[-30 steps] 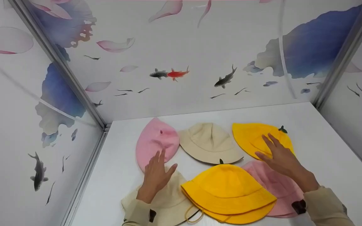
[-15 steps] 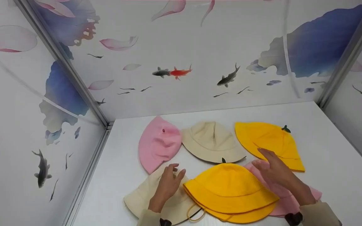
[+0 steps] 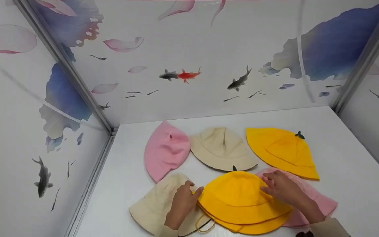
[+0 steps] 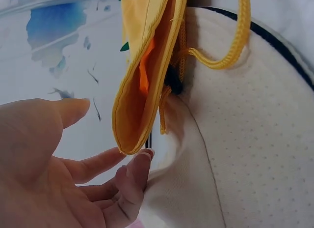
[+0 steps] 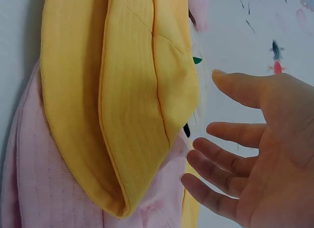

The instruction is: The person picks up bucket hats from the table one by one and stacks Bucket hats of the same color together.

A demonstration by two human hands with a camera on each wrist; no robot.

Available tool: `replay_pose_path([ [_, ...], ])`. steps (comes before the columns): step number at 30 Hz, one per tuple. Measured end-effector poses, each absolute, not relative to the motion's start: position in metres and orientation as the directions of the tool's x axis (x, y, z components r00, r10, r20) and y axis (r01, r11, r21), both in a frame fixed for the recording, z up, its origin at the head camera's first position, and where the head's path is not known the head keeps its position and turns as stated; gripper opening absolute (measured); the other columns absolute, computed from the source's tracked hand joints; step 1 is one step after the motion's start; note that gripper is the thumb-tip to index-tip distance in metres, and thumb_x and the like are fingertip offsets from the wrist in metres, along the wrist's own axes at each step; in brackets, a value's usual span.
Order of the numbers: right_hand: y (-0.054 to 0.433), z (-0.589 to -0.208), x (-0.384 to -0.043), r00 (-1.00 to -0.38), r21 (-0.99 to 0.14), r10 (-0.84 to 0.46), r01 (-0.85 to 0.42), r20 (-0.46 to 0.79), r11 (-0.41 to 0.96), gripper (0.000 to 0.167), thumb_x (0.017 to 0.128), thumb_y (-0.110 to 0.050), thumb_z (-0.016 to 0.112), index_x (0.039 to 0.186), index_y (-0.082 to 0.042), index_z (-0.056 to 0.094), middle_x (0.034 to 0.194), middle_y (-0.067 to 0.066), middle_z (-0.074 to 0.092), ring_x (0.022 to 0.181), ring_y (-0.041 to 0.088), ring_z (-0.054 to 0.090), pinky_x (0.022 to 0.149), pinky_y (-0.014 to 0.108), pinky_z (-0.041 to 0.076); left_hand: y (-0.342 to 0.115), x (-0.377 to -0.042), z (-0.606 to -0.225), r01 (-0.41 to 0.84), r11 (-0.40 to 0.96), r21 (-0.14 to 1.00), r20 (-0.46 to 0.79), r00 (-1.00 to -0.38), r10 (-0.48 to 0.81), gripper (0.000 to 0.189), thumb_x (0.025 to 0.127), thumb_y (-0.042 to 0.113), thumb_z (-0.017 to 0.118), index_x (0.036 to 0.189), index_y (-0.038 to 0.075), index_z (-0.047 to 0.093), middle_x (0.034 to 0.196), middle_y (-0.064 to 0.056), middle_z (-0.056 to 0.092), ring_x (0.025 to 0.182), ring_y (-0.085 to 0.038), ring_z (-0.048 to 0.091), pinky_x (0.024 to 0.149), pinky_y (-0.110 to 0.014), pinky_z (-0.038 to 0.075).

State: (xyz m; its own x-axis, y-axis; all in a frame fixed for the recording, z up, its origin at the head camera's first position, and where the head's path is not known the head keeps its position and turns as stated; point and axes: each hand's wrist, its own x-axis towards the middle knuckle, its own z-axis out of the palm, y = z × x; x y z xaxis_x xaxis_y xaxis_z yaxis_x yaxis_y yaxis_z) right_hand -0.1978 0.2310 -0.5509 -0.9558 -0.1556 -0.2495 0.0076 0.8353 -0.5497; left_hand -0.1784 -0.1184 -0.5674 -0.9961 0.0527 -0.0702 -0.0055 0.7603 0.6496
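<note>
A yellow bucket hat (image 3: 239, 197) with a small green leaf lies folded at the front middle, its brim doubled. My left hand (image 3: 183, 203) is at its left end, above a beige hat (image 3: 158, 200). In the left wrist view the fingers (image 4: 100, 166) reach close to the yellow brim's tip, thumb apart; contact is hard to tell. Over the yellow hat's right side hovers my right hand (image 3: 285, 189), near a pink hat (image 3: 321, 204) partly under the yellow one. The right wrist view has those fingers (image 5: 216, 164) spread and holding nothing. A yellow cord (image 4: 235, 46) hangs from the hat.
Behind lie a pink hat (image 3: 164, 151), a beige hat (image 3: 220, 148) and a yellow hat (image 3: 281, 151) in a row on the white table (image 3: 110, 197). Panels painted with fish and petals, such as the back wall (image 3: 206, 98), enclose it.
Both hands have come down and inward to the front yellow hat, the right from the back yellow hat, the left from near the back pink hat. The front right pink hat's brim now shows spread wider.
</note>
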Motion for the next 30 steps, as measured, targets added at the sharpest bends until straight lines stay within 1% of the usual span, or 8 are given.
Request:
replay_pose_path([
  [2,0.230,-0.553,-0.197,-0.955,-0.556,-0.156,0.012,-0.253,0.831,0.065,0.086,-0.044,0.076,0.136,-0.006,0.057,0.107,0.006,0.058,0.082,0.015,0.054,0.077,0.033,0.060,-0.117,-0.177,-0.567,-0.022,0.778,0.628,-0.102,-0.993,0.054,0.052,0.092,0.043,0.069,0.120,0.000,0.060,0.100,-0.014,0.067,0.084,-0.022,0.060,0.076,-0.043,0.054],
  [5,0.228,-0.555,-0.194,-0.946,-0.577,-0.135,0.063,-0.294,0.814,0.062,0.085,-0.038,0.078,0.135,-0.007,0.058,0.104,0.003,0.059,0.083,0.015,0.055,0.080,0.031,0.059,-0.115,-0.176,-0.567,-0.031,0.800,0.599,-0.143,-0.987,0.068,0.052,0.088,0.040,0.075,0.120,0.000,0.063,0.108,-0.015,0.069,0.091,-0.024,0.062,0.083,-0.045,0.055],
  [7,0.226,-0.556,-0.193,-0.940,-0.590,-0.124,0.093,-0.317,0.802,0.062,0.085,-0.037,0.079,0.135,-0.008,0.058,0.105,0.002,0.061,0.087,0.015,0.056,0.086,0.034,0.059,-0.115,-0.176,-0.568,-0.030,0.805,0.592,-0.155,-0.985,0.077,0.049,0.086,0.037,0.078,0.115,-0.001,0.067,0.104,-0.012,0.070,0.089,-0.022,0.061,0.081,-0.042,0.055],
  [10,0.224,-0.558,-0.192,-0.939,-0.587,-0.108,0.112,-0.326,0.802,0.062,0.085,-0.034,0.079,0.136,-0.006,0.057,0.106,0.002,0.062,0.090,0.015,0.057,0.095,0.041,0.057,-0.114,-0.177,-0.568,-0.040,0.776,0.629,-0.169,-0.982,0.086,0.042,0.084,0.032,0.081,0.106,-0.002,0.069,0.092,-0.006,0.068,0.078,-0.017,0.057,0.069,-0.032,0.052],
  [15,0.221,-0.559,-0.190,-0.955,-0.585,-0.079,0.109,-0.286,0.804,0.045,0.090,-0.016,0.075,0.132,-0.007,0.062,0.102,0.001,0.064,0.087,0.015,0.057,0.096,0.043,0.057,-0.118,-0.175,-0.568,-0.084,0.620,0.780,-0.193,-0.975,0.112,0.034,0.088,0.029,0.077,0.100,0.003,0.059,0.084,-0.002,0.058,0.073,-0.013,0.050,0.061,-0.022,0.042],
  [21,0.215,-0.545,-0.197,-0.957,-0.619,-0.141,0.050,-0.255,0.784,0.030,0.093,-0.002,0.065,0.123,-0.004,0.068,0.098,0.003,0.066,0.081,0.017,0.055,0.082,0.037,0.059,-0.121,-0.170,-0.569,-0.054,0.431,0.901,-0.109,-0.989,0.104,0.032,0.097,0.030,0.065,0.102,0.003,0.050,0.085,-0.002,0.051,0.074,-0.012,0.049,0.063,-0.021,0.041],
  [25,0.205,-0.539,-0.199,-0.943,-0.638,-0.134,0.097,-0.305,0.764,0.031,0.095,-0.002,0.063,0.126,-0.004,0.066,0.103,0.005,0.065,0.085,0.018,0.055,0.083,0.037,0.059,-0.121,-0.168,-0.567,-0.102,0.262,0.960,-0.111,-0.994,0.018,0.035,0.100,0.031,0.061,0.109,0.001,0.048,0.095,-0.006,0.057,0.082,-0.013,0.054,0.069,-0.023,0.047],
  [30,0.196,-0.538,-0.201,-0.949,-0.678,-0.106,0.132,-0.297,0.723,0.033,0.095,-0.003,0.063,0.128,-0.005,0.065,0.106,0.005,0.064,0.090,0.020,0.055,0.088,0.039,0.058,-0.123,-0.170,-0.563,-0.206,0.158,0.966,-0.191,-0.976,-0.101,0.046,0.099,0.040,0.061,0.122,0.002,0.049,0.115,-0.011,0.065,0.094,-0.014,0.061,0.078,-0.025,0.053],
])
